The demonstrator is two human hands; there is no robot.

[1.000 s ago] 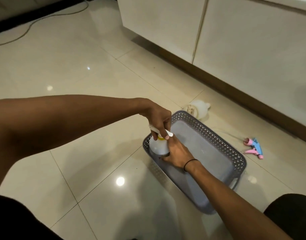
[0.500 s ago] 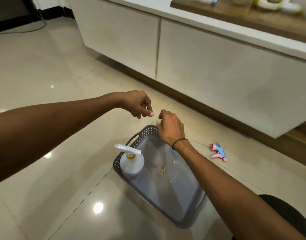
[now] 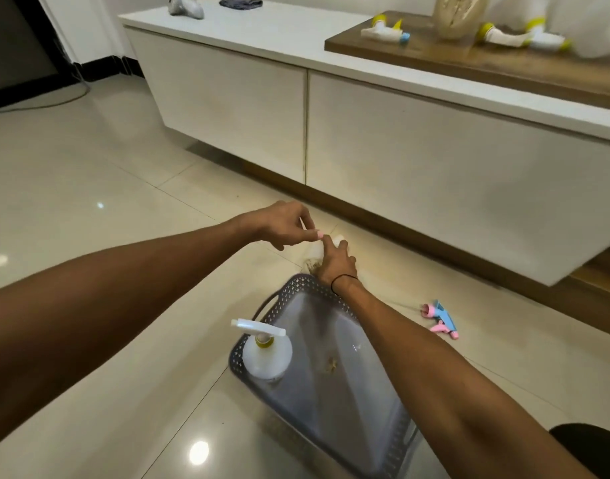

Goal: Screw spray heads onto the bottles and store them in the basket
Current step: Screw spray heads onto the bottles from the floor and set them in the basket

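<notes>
A grey perforated basket [image 3: 285, 288] stands on the tiled floor. In its near left corner a white bottle [image 3: 267, 359] stands upright, fitted with a white spray head [image 3: 256, 327] on a yellow collar. Just beyond the basket's far rim lies a second white bottle [image 3: 314, 251] with no head on it. My right hand [image 3: 334, 266] reaches over the basket and closes around this bottle, hiding most of it. My left hand [image 3: 283, 224] hovers just left of it, fingers loosely curled, holding nothing. A pink and blue spray head [image 3: 440, 320] lies on the floor to the right.
A long white cabinet [image 3: 383, 160] runs along the back, close behind the lying bottle. On its top, a wooden board [image 3: 469, 60] carries more spray heads with yellow collars [image 3: 384, 31]. A cable [image 3: 54, 102] trails across the floor at far left.
Both hands let go of the bottle now standing in the basket and moved past the far rim. My right hand has closed on the lying bottle. The view tilted up toward the cabinet.
</notes>
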